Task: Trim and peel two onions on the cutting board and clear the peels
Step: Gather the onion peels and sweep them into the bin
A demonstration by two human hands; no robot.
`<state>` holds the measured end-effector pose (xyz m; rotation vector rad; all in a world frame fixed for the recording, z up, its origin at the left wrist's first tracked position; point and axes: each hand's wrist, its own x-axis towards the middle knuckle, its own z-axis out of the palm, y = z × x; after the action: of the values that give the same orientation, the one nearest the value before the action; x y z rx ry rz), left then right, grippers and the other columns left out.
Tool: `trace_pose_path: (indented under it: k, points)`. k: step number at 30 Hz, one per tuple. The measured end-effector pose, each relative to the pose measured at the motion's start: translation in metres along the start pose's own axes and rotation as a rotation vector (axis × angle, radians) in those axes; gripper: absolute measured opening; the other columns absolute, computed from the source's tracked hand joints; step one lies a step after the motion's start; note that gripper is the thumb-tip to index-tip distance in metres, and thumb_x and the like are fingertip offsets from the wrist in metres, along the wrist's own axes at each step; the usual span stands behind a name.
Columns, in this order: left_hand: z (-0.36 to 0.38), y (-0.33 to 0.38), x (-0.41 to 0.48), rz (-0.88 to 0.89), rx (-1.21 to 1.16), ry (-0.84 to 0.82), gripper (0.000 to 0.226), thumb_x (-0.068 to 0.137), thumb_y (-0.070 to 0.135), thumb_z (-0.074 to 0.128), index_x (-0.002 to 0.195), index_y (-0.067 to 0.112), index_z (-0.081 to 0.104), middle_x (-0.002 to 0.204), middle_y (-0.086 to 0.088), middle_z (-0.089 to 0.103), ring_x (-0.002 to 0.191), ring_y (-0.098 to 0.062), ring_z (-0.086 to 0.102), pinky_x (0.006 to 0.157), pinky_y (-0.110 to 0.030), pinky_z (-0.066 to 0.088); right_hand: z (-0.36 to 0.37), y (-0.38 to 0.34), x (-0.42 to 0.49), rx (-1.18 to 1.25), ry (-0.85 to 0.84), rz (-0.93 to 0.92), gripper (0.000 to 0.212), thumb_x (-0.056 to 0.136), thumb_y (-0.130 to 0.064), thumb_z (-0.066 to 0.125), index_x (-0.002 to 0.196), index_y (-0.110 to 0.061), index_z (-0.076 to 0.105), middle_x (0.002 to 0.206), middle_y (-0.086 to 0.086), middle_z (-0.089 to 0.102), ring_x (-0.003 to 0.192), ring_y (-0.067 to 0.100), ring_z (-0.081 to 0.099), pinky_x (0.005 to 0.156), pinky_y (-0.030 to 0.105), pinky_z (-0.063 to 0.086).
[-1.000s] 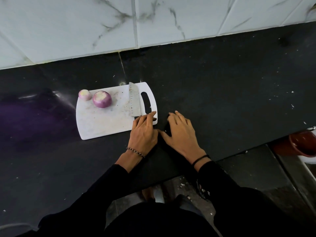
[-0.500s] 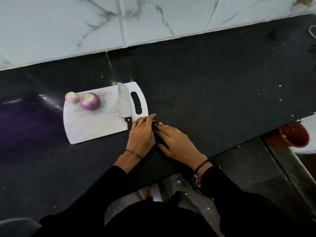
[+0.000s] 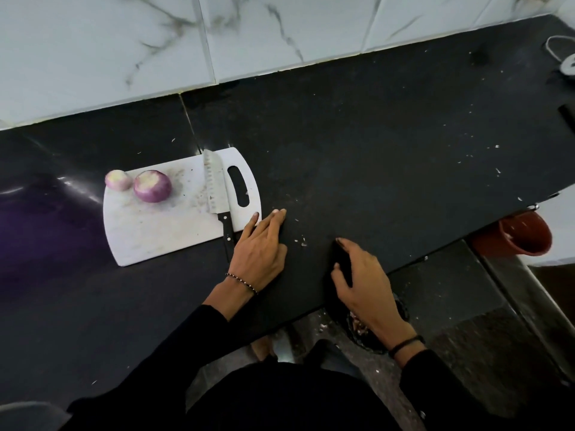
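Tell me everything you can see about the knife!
The knife has a shiny metal blade with a row of little dimples and a black handle with pale rivets. It lies flat on the white cutting board, beside the board's grip hole, tip pointing to the tiled wall. The handle's end sticks off the near edge over the black counter. The left hand lies flat right next to the handle; whether it touches is unclear.

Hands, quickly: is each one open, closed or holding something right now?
Left hand: open, flat on the counter, holding nothing.
Right hand: fingers curled at the counter's edge; whether it holds anything cannot be told.
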<state>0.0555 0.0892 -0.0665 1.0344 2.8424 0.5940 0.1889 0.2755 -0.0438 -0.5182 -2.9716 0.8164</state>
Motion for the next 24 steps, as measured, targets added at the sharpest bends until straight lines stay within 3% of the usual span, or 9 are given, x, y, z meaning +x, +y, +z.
trace_pose_path:
  k: [4, 8, 13, 16, 19, 24]
  points:
    - [0.001, 0.004, 0.005, 0.028, 0.006, -0.088, 0.076, 0.083, 0.033, 0.018, 0.154, 0.004, 0.023, 0.158, -0.007, 0.034, 0.149, -0.012, 0.024, 0.124, -0.035, 0.002, 0.016, -0.013, -0.015, -0.079, -0.004, 0.01, 0.065, 0.093, -0.022, 0.059, 0.151, -0.003, 0.037, 0.151, 0.016, 0.047, 0.14, 0.032, 0.045, 0.117, 0.036, 0.031]
    - [0.0, 0.006, 0.005, 0.126, -0.042, -0.167, 0.08, 0.082, 0.037, 0.011, 0.156, 0.009, 0.017, 0.163, 0.001, 0.024, 0.151, -0.007, 0.013, 0.123, -0.031, -0.007, 0.023, -0.027, -0.023, -0.003, -0.067, -0.049, 0.068, 0.094, -0.024, 0.055, 0.155, -0.007, 0.031, 0.158, 0.009, 0.04, 0.146, 0.022, 0.037, 0.12, 0.027, 0.024]
    - [0.002, 0.006, -0.002, 0.077, -0.066, -0.162, 0.083, 0.082, 0.043, 0.017, 0.157, 0.008, 0.012, 0.164, -0.004, 0.018, 0.151, -0.006, 0.009, 0.123, -0.03, -0.007, 0.021, -0.028, -0.027, -0.055, 0.044, 0.049, 0.063, 0.092, -0.021, 0.06, 0.148, -0.002, 0.04, 0.147, 0.017, 0.052, 0.134, 0.03, 0.053, 0.11, 0.043, 0.046]
    - [0.002, 0.005, -0.006, 0.096, -0.075, -0.196, 0.082, 0.083, 0.042, 0.019, 0.157, 0.01, 0.009, 0.165, -0.001, 0.017, 0.151, -0.004, 0.009, 0.123, -0.03, -0.008, 0.022, -0.026, -0.035, -0.212, 0.156, 0.07, 0.054, 0.088, -0.024, 0.057, 0.135, 0.002, 0.054, 0.128, 0.023, 0.065, 0.117, 0.036, 0.065, 0.1, 0.044, 0.052]
    - [0.003, 0.007, -0.012, 0.196, -0.114, -0.255, 0.082, 0.083, 0.04, 0.022, 0.157, 0.01, 0.007, 0.162, 0.003, 0.024, 0.149, -0.002, 0.014, 0.124, -0.032, -0.005, 0.028, -0.026, -0.044, -0.316, 0.146, -0.013, 0.059, 0.086, -0.032, 0.041, 0.129, 0.005, 0.059, 0.123, 0.024, 0.067, 0.116, 0.035, 0.066, 0.101, 0.043, 0.051]
    - [0.005, 0.009, -0.022, 0.303, -0.155, -0.243, 0.078, 0.083, 0.03, 0.027, 0.156, 0.007, 0.015, 0.162, 0.004, 0.024, 0.148, -0.002, 0.021, 0.124, -0.03, -0.003, 0.034, -0.034, -0.036, -0.135, 0.001, -0.139, 0.064, 0.088, -0.029, 0.05, 0.145, 0.001, 0.046, 0.145, 0.017, 0.055, 0.131, 0.029, 0.056, 0.11, 0.033, 0.04]
